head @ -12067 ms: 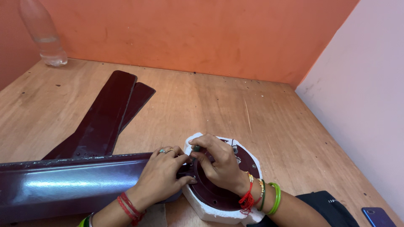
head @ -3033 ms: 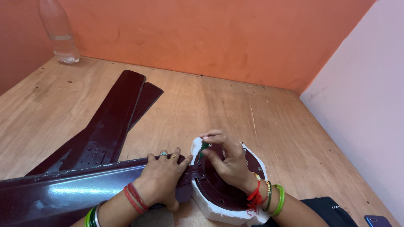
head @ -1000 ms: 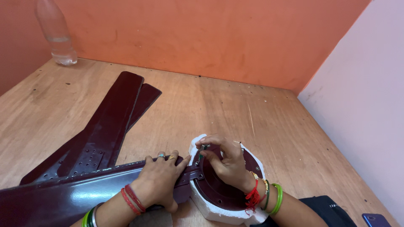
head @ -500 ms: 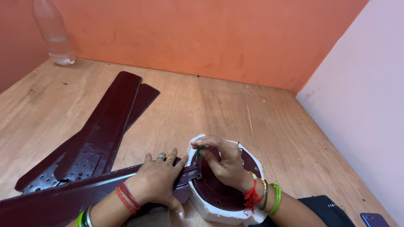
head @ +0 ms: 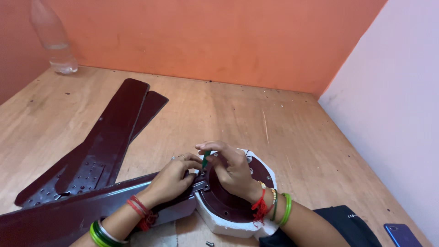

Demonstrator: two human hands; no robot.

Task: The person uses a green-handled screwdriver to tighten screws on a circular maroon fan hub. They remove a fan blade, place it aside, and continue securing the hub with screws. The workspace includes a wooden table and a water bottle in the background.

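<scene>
Under the left hand (head: 171, 178) lies a glossy maroon fan blade (head: 68, 215) of painted metal; the motor housing (head: 228, 201) beneath the right hand (head: 233, 169) has the same smooth sheen and sits in rough white foam (head: 215, 222). The table (head: 219, 110) beyond both hands is matt, scuffed wood, and far left of them stands a clear plastic bottle (head: 54, 41).

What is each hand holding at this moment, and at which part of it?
The right hand pinches a small green-handled tool by its handle. The left hand presses on the dark fan blade at its bracket end.
</scene>
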